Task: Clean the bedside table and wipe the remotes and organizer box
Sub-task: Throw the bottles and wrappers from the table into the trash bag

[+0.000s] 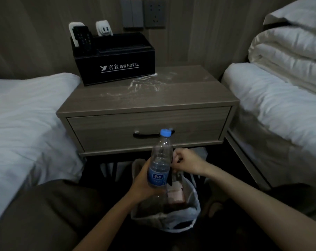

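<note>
Lower ends of remotes (82,38) unseen inside organizer box (115,60).

The left hand (144,182) grips a blue-capped bottle (160,156) upright above a white bag (191,203) on the floor. The right hand (187,160) curls at its rim. White powder (146,84) streaks the worktop (189,95) beside the organizer box (115,60) in the back-left corner.

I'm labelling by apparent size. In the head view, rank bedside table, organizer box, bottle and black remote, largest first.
1. bedside table
2. organizer box
3. bottle, enlarged by being nearest the camera
4. black remote, partly hidden in the box
</note>
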### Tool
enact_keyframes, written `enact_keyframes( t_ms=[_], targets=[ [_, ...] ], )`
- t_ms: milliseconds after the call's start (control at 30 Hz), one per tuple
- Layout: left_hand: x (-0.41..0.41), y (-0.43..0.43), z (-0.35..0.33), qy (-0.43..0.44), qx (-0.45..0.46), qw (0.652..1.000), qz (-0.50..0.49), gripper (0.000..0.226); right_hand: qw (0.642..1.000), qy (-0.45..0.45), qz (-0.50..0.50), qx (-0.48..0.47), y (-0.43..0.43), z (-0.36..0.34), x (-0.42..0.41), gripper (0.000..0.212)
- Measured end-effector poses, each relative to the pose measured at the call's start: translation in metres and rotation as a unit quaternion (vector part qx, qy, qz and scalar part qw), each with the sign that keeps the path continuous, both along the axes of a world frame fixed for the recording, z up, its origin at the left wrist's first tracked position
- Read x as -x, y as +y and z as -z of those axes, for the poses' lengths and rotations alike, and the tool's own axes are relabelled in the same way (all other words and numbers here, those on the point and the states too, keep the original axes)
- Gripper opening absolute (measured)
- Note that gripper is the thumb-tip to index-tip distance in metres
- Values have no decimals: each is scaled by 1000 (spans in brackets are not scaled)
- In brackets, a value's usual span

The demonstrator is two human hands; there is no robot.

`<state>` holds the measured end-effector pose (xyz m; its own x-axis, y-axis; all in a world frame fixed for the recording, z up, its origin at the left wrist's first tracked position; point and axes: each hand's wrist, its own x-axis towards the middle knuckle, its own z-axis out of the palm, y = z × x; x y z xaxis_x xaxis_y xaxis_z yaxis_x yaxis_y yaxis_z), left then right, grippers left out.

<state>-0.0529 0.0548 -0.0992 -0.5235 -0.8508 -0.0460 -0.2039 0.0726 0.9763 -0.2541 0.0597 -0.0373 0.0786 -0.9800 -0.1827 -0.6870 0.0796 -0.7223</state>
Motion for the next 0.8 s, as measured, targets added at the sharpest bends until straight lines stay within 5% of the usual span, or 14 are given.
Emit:
enact_keyframes(
  t_ms=[233, 367, 467, 800],
  targets=[
    [-10, -9, 22, -142, -4, 987, -70, 104, 1000, 10, 11, -27, -1, 26, 2, 23],
    [-20, -13, 13, -247, 90, 957, -125, 82, 999, 28, 11, -32, 0, 22, 9, 28],
    [-27, -16, 15, -325, 74, 929, -161, 83, 996, 79, 21, -25, -1, 22, 13, 32],
    [-38, -9, 30, -331, -20, 937, -106, 74, 967, 204, 19, -154, 26, 61, 16, 49]
  ],
)
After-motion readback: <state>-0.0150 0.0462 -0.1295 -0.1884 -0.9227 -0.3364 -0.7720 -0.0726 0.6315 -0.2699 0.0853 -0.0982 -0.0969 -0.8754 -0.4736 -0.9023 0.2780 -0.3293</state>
